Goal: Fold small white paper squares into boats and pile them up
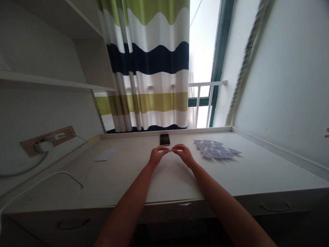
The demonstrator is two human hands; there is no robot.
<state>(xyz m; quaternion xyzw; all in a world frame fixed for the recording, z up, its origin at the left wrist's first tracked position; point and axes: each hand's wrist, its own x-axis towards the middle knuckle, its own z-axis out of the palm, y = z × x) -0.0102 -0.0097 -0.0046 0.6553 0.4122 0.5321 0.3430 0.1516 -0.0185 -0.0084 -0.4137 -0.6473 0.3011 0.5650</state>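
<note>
Between my two hands, over the middle of the white desk, is a small piece of white paper. My left hand pinches its left end with thumb and fingertips. At the other end my right hand grips it the same way. Fingers cover most of the paper, so its folds cannot be made out. Just beyond the fingertips lies a dark phone. To the right, several folded pointed paper pieces are laid out in overlapping rows. A flat stack of white paper rests on the left.
White cables run from a wall socket across the desk's left side. Shelves overhang the left, and a striped curtain hangs behind the back ledge. Drawer handles show below the front edge.
</note>
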